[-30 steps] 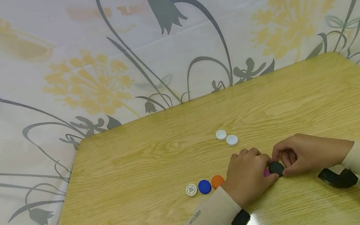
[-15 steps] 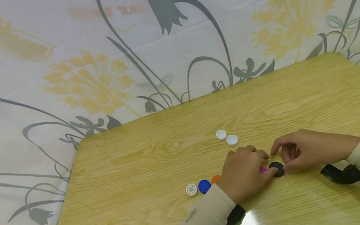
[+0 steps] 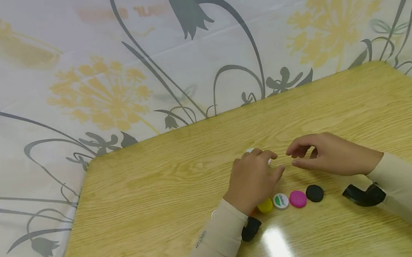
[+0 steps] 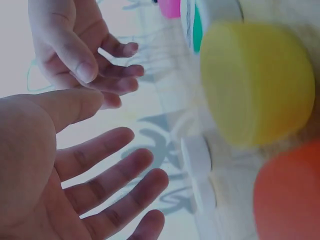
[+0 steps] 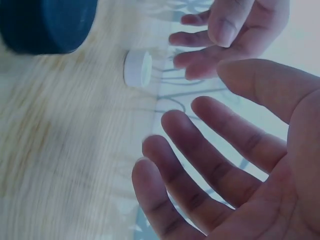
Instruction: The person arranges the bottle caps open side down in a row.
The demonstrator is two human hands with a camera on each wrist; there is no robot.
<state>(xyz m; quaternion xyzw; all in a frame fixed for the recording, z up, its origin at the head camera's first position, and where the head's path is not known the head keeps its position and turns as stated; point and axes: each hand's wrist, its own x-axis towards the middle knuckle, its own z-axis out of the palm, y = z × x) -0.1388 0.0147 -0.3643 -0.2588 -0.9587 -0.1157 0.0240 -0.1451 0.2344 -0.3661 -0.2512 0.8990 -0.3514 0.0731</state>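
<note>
My left hand hovers over the table with relaxed, spread fingers, holding nothing. Across a small gap, my right hand is likewise loose and holds nothing. Below them lies a row of bottle caps: a yellow cap, a white cap with a green mark, a pink cap and a black cap. An orange cap shows beside the yellow one in the left wrist view. Two upturned white caps stand farther back, mostly behind my left hand in the head view.
The wooden table runs back to a flower-patterned cloth. At the row's left end a white cap peeks out beside my left sleeve. Black straps sit at my wrists.
Both hands have let go of the black cap and moved up and away toward the back and left. The pink and black caps are now uncovered, as are the yellow and green-marked ones.
</note>
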